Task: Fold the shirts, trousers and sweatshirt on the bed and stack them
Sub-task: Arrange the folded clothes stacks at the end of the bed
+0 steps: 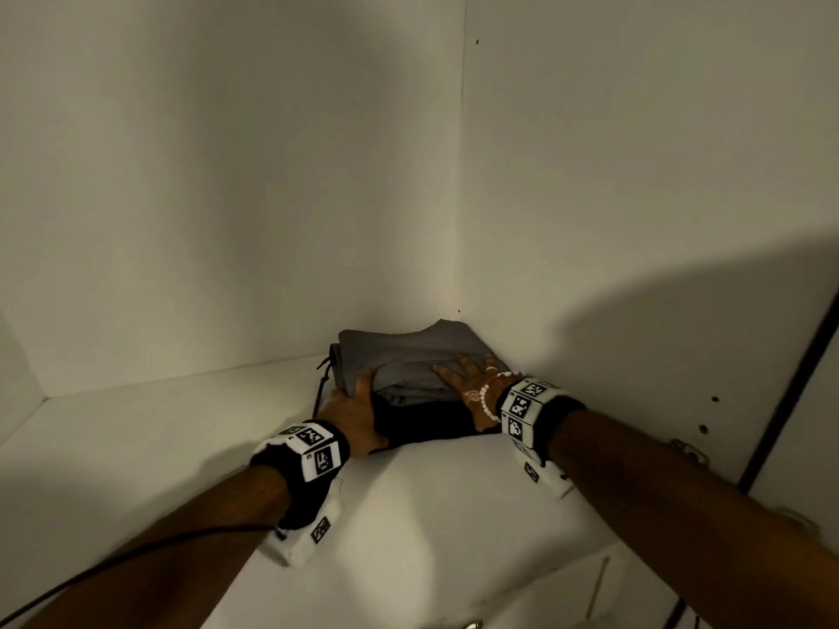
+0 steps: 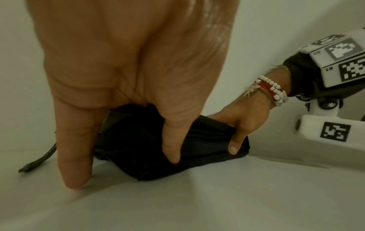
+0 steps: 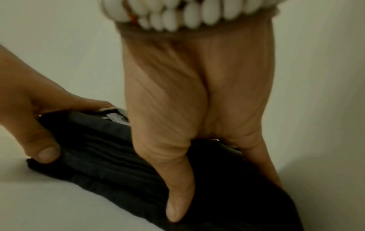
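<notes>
The left hand (image 1: 354,415) is gripping the stack of folded clothes (image 1: 408,379) at its left end, thumb on the front edge and fingers curling over the top. The right hand (image 1: 472,388) is clasping the right end, fingers spreading over the grey top garment (image 1: 399,351), thumb on the dark layers. The stack is sitting in the back right corner of a white shelf (image 1: 181,429), its long axis running left to right along the back wall. Folding and stacking look finished; only letting go seems left.
</notes>
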